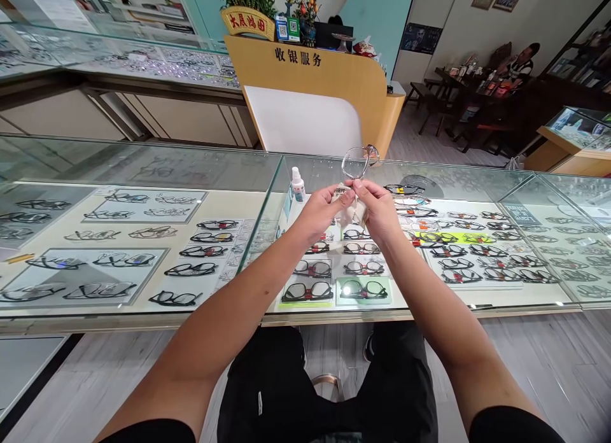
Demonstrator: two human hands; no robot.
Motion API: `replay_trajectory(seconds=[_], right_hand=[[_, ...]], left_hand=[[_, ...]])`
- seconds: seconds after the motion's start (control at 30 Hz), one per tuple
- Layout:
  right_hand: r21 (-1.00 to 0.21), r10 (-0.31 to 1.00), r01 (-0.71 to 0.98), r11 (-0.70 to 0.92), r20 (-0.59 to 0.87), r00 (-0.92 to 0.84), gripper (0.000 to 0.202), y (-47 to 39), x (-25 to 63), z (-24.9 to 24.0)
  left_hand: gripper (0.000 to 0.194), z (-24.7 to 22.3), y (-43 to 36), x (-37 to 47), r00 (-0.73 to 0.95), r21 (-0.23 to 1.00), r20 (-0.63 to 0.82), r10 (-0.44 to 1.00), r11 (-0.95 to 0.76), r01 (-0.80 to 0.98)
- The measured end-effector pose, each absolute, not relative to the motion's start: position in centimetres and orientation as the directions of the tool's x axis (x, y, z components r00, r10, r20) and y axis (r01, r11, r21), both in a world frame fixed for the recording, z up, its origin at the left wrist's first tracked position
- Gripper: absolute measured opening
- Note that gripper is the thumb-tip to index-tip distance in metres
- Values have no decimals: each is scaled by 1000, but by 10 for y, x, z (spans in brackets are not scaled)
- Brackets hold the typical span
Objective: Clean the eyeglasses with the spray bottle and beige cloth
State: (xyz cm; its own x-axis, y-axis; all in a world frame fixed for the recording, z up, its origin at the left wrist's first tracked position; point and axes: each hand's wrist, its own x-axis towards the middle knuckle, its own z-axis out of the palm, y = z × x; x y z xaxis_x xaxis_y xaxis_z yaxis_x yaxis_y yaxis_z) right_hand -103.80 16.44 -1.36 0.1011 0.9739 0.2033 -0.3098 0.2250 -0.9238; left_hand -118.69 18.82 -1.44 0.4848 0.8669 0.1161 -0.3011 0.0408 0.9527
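Above the glass counter I hold up a pair of glasses [354,163] with thin, clear-looking rims. My right hand [379,207] is closed in a pinch at the lower edge of the glasses, close to the other hand's fingers. A crumpled whitish cloth [352,215] with dark print hangs between both hands. Pinched on that cloth is my left hand [324,207], its thumb pointing toward the right fingers. Just left of the hands stands a white spray bottle [298,184]. The fingertips partly hide where cloth and glasses meet.
Many glasses frames [308,291] lie in rows inside the glass display counter [229,321]. Beyond it stands a wooden cashier desk [305,74] with a plant and signs. Another person [520,64] sits at a dark table at the far right. A second showcase [143,61] runs along the back left.
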Motion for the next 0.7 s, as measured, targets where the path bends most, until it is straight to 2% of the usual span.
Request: replay_trajectory(seconds=[0.17,0.33,0.43,0.7], right_hand=[[-924,972,-305,231,207,108,38,164,-1035,-11],[-929,979,-318,189,150,141,46,166,-1031,-8],[-931,980,-315,183,147,134,46,168,-1030,-10],[-923,977,-320,212,200,72,40,165,-1035,-11]], left_hand=[[61,-17,190,-1186,486,938,132,864,49,-343],[57,-14,191,-1190,582,920,98,807,149,-362],[62,-14,190,-1192,615,927,88,784,162,-339],[62,-15,191,-1188,477,939,122,871,55,-341]])
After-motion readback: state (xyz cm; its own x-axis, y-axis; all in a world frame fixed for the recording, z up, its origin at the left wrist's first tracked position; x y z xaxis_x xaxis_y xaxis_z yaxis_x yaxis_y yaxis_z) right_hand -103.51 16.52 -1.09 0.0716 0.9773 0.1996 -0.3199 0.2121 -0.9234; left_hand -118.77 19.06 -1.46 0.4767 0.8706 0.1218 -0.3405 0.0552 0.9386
